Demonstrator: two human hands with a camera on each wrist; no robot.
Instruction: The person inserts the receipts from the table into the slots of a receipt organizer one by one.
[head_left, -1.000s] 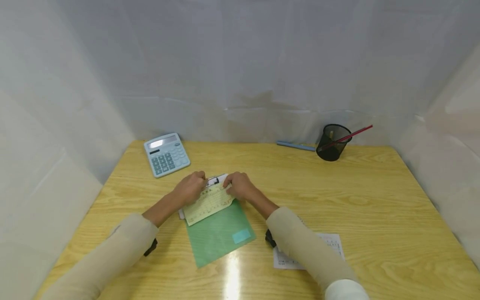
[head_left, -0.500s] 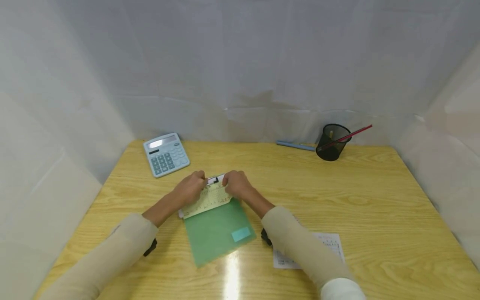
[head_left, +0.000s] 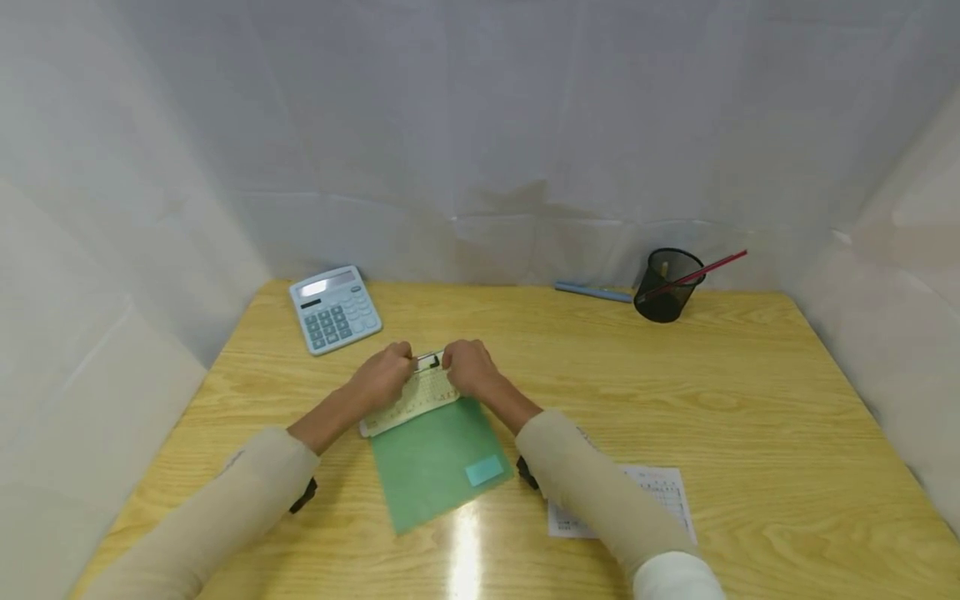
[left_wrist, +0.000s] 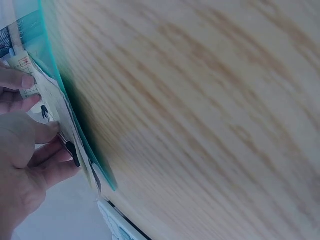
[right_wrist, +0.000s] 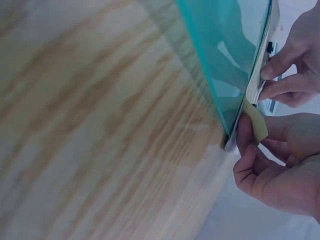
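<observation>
A translucent green file folder (head_left: 438,467) with a pale blue label lies tilted on the table. At its far edge is a clip (head_left: 432,361) with black ends, gripped by my left hand (head_left: 384,378). A yellow printed form (head_left: 416,404) lies over the folder's upper part, and its far edge is partly hidden by my hands. My right hand (head_left: 471,368) pinches the form's right side. In the right wrist view, the form's corner (right_wrist: 256,122) bends between that thumb and fingers. The left wrist view shows thumb and fingers about the clip (left_wrist: 72,152).
A light blue calculator (head_left: 335,310) sits at the back left. Toward the back right stand a black mesh pen cup (head_left: 663,292) holding a red pencil, and a blue pen-like stick (head_left: 592,292). A white printed sheet (head_left: 667,492) lies partly under the right sleeve.
The yellow form has slid away from me toward the clip, so more of the green folder shows. My right hand has shifted slightly left with it. My left hand stays at the clip.
</observation>
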